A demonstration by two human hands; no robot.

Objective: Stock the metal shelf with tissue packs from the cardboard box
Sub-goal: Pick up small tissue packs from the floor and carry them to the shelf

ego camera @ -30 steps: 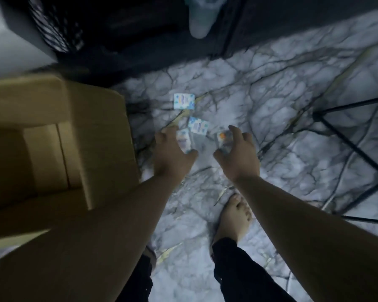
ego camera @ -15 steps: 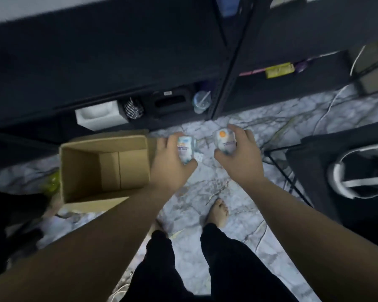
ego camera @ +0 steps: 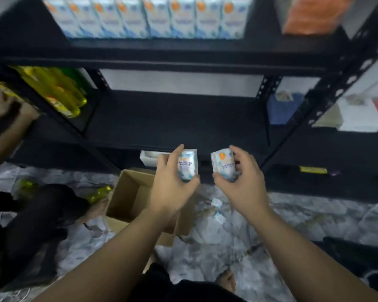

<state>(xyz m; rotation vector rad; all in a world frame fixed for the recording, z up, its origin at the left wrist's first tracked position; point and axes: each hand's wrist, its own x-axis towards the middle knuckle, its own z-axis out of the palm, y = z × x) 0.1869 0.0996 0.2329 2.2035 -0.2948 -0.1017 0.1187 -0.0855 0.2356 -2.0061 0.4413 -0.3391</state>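
Both hands grip tissue packs: left (ego camera: 172, 188), right (ego camera: 240, 184), over marble floor (ego camera: 292, 225) (black shelf (ego camera: 183, 118) ahead).

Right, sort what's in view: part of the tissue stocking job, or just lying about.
Job:
left hand gripping a tissue pack
right hand gripping a second pack
cardboard box
metal shelf
row of stocked packs

Lying about:
yellow bottles
orange package
white container

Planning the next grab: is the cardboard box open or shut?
Open. The box shows its bare inner walls from above, flaps apart; no packs visible inside, though the left hand hides part.
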